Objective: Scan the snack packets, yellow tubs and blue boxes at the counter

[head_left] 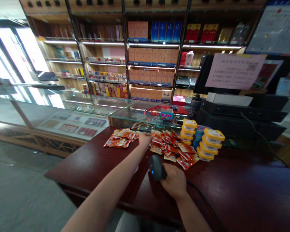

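My right hand is wrapped around the handle of a black barcode scanner, which shows a small blue light. Its head points toward the far side of the dark red table. My left hand reaches out between two groups of orange snack packets. Its fingers are drawn together at the left edge of the larger pile of packets; what they pinch, if anything, is too small to make out. A smaller pile of packets lies just left of that hand.
Stacked yellow-lidded tubs and a second tub stack stand right of the packets. A blue-and-pink box sits on the glass counter behind. At right is a monitor. The scanner's cable trails across the table.
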`<state>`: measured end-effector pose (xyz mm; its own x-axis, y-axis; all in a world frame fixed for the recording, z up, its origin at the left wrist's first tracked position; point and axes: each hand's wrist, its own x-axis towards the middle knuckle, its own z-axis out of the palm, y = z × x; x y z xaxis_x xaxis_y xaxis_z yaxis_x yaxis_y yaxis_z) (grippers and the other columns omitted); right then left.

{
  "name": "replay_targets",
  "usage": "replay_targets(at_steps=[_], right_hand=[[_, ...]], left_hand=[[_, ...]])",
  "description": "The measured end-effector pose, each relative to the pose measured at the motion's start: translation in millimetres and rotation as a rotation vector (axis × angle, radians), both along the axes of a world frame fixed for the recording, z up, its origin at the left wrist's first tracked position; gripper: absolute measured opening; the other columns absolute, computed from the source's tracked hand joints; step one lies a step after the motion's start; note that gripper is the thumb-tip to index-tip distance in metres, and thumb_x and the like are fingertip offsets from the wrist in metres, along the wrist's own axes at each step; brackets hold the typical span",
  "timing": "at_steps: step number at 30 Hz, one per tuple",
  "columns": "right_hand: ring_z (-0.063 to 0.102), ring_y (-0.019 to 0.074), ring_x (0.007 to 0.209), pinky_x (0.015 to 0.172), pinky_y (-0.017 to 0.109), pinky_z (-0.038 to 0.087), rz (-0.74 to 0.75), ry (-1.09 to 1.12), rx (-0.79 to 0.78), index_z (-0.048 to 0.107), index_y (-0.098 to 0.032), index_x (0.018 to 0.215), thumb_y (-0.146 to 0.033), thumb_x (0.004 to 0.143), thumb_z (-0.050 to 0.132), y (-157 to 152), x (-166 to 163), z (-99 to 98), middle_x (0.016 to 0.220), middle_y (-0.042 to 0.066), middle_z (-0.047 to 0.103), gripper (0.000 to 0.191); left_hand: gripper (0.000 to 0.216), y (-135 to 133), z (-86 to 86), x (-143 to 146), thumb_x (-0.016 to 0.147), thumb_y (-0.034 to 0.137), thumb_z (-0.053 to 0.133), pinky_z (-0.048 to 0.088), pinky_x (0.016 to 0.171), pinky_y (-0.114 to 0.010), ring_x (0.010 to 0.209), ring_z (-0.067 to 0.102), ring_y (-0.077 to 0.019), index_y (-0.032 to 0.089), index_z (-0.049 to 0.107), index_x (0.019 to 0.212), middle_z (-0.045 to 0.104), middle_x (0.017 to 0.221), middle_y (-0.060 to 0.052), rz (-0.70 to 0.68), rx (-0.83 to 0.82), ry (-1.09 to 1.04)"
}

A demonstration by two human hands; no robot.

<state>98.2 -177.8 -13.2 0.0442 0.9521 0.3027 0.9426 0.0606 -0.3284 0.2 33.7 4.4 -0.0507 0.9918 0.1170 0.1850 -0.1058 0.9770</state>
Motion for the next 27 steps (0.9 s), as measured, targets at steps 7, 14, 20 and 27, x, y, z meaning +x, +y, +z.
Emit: replay_targets(at_steps=[7,14,20,27], right_hand=[[0.061,0.0206,0.09,0.077,0.028,0.038,0.003,0.011,0.001,0.063,-0.02,0.1,-0.02,0.072,0.055,0.0,1.5,0.8,0.093,0.004,0.068,0.029],[0.06,0.0196,0.091,0.077,0.027,0.038,0.017,-0.026,-0.015,0.062,-0.02,0.099,-0.019,0.071,0.056,2.3,2.7,-2.5,0.095,0.004,0.068,0.029],[0.06,0.0204,0.09,0.074,0.028,0.038,0.018,-0.042,-0.029,0.062,-0.021,0.1,-0.019,0.069,0.055,2.3,2.8,-5.4,0.092,0.003,0.067,0.032],[0.06,0.02,0.092,0.077,0.027,0.038,0.027,-0.054,-0.044,0.061,-0.021,0.101,-0.019,0.072,0.053,0.8,3.8,-8.9,0.097,0.004,0.067,0.03]], left_hand=[[0.018,7.0,5.4,25.5,0.053,0.02,0.076,0.046,0.06,-0.022,0.063,0.061,-0.0152,0.015,0.073,0.071,0.064,0.058,0.002,-0.211,0.097,0.227],[0.043,0.2,8.3,25.8,0.065,0.029,0.071,0.043,0.091,-0.033,0.098,0.06,-0.026,0.021,0.071,0.108,0.069,0.097,-0.009,-0.171,0.269,0.752],[0.048,-4.1,-3.7,-2.0,0.077,0.035,0.062,0.037,0.099,-0.037,0.111,0.052,-0.0261,0.019,0.061,0.122,0.058,0.113,-0.013,-0.043,0.295,0.741],[0.035,10.7,0.4,-86.3,0.084,0.033,0.052,0.037,0.096,-0.04,0.117,0.047,-0.0298,0.018,0.057,0.115,0.049,0.123,-0.015,0.376,0.116,0.882]])
